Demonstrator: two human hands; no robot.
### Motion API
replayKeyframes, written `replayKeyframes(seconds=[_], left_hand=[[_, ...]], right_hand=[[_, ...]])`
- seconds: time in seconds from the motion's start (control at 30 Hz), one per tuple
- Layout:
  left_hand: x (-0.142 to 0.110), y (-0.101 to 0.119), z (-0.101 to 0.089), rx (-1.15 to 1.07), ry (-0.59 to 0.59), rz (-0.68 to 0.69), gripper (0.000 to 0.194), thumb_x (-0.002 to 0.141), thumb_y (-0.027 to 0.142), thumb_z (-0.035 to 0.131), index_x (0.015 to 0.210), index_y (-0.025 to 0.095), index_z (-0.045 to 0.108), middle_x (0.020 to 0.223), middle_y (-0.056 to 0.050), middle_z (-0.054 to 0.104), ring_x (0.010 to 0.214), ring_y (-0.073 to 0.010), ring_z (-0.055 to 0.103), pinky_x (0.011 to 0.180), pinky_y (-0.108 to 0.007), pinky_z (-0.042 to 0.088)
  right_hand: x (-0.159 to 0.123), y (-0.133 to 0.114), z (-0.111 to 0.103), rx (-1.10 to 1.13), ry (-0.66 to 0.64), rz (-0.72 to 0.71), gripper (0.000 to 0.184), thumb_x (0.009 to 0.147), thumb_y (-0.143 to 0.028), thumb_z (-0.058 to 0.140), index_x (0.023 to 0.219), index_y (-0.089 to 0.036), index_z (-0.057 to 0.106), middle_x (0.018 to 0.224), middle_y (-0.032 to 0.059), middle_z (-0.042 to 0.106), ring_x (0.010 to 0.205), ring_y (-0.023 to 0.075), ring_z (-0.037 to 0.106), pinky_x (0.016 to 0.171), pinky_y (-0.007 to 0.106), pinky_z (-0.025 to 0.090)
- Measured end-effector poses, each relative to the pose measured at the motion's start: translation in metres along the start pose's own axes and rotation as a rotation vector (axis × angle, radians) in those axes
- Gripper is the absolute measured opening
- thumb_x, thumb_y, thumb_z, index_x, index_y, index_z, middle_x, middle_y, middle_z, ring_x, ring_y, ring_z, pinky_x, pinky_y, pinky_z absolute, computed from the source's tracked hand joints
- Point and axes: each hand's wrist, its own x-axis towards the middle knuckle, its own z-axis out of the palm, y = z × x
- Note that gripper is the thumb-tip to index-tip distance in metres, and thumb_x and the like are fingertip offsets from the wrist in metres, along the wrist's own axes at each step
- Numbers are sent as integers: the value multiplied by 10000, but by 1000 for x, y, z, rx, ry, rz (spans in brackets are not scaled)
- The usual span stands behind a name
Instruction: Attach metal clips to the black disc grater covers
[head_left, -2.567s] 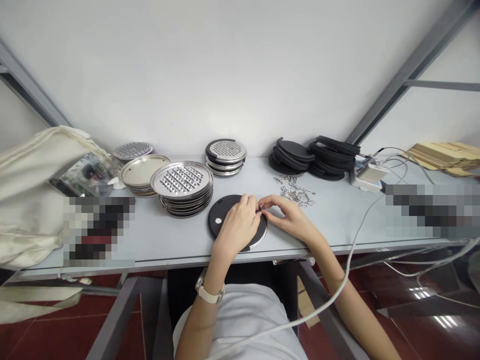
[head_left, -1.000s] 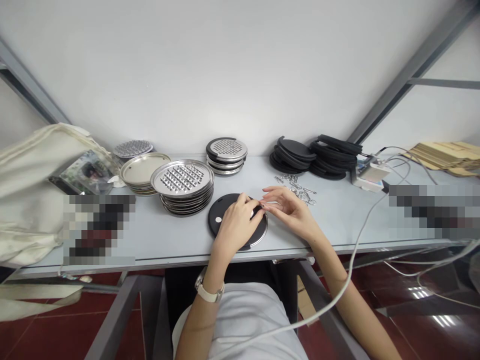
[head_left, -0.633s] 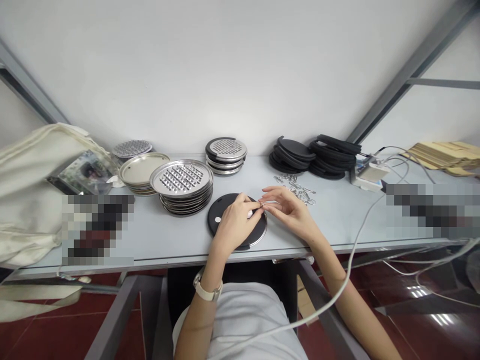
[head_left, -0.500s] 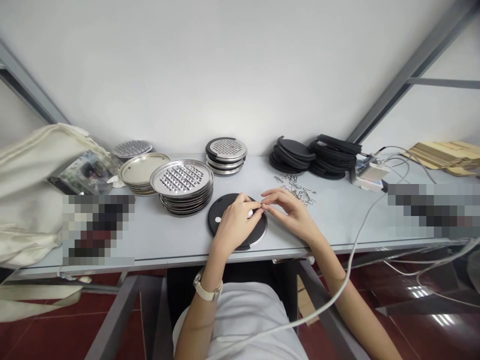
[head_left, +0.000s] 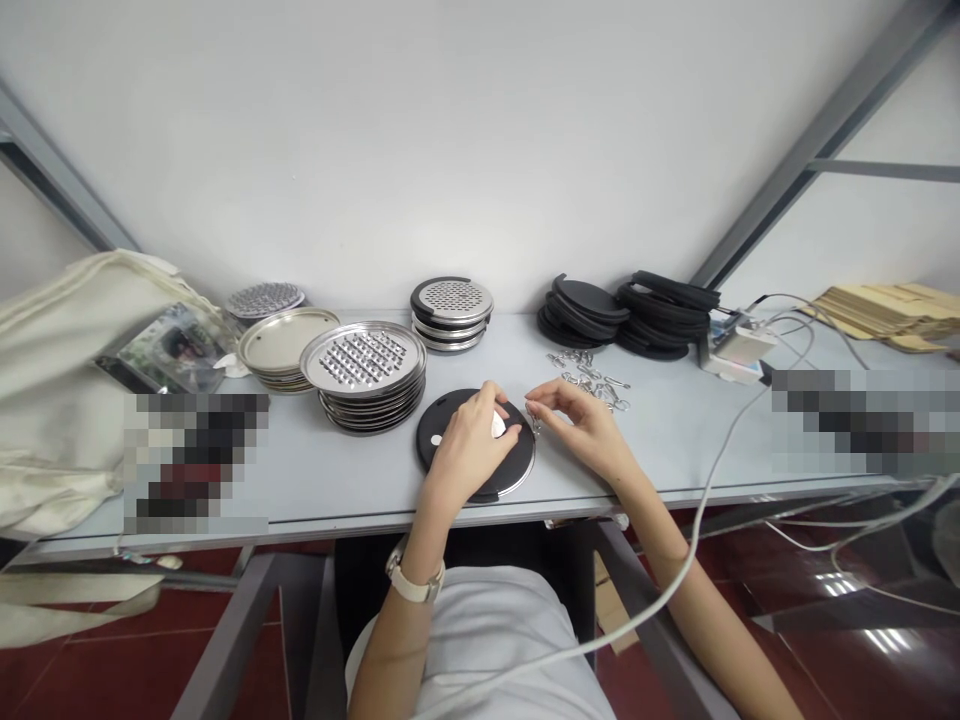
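A round black cover (head_left: pixel 517 462) with white spots lies on the table in front of me, a silver metal rim showing along its right edge. Over its middle rests my left hand (head_left: pixel 471 440), thumb and forefinger apart on either side of a white spot. At the cover's right edge, my right hand (head_left: pixel 581 425) pinches a small silver key ring clasp (head_left: pixel 535 424) that hangs from the fingertips. Behind that hand, several similar metal clasps (head_left: pixel 592 380) lie in a loose pile.
Left of the cover stands a stack of round metal graters (head_left: pixel 367 358), with plain metal discs (head_left: pixel 289 338) beyond. Another grater stack (head_left: pixel 452 312) is at the back. Black covers (head_left: pixel 585 310) are piled at the back right. A white cable (head_left: pixel 712 500) crosses my right arm.
My hands have moved slightly apart. The left thumb and forefinger have come away from the pinch, and the clasp now hangs in the right fingertips.
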Motion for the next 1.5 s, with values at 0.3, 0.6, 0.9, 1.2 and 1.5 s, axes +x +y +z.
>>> replayKeyframes(seconds=[0.3, 0.6, 0.9, 1.2, 1.5], left_hand=[[-3, 3, -4, -66, -95, 41, 241, 816, 214, 629, 1017, 238, 498, 960, 2, 659, 1013, -205, 598, 880, -332, 445], [-2, 2, -3, -63, -93, 34, 236, 812, 219, 634, 1013, 235, 510, 970, -4, 663, 1005, -207, 594, 876, -342, 441], [-2, 2, -3, -45, -69, 26, 239, 799, 232, 652, 993, 234, 512, 946, 1, 662, 978, -204, 606, 852, -335, 450], [-1, -2, 1, -22, -18, 33, 249, 793, 215, 658, 989, 231, 506, 919, 6, 648, 941, -191, 609, 836, -324, 451], [-1, -3, 2, -14, -9, 43, 224, 801, 220, 655, 969, 230, 507, 920, 6, 641, 941, -188, 610, 844, -322, 453]], right_hand=[[1, -1, -1, -19, -120, 3, 167, 902, -334, 555, 901, -198, 651, 808, 32, 672, 772, 180, 629, 735, 311, 496], [1, 2, -2, -64, -136, -11, 146, 890, -324, 569, 869, -204, 650, 805, 37, 660, 749, 184, 615, 699, 316, 499], [0, 2, -1, -73, -126, -46, 142, 893, -333, 565, 928, -221, 645, 889, 45, 662, 732, 178, 604, 717, 338, 515], [0, 1, -1, -82, -128, -46, 134, 902, -317, 548, 932, -223, 640, 906, 42, 653, 698, 164, 589, 694, 323, 501], [-1, -4, -2, -114, -135, -89, 147, 913, -281, 521, 968, -239, 651, 950, 42, 658, 740, 176, 591, 748, 340, 491]])
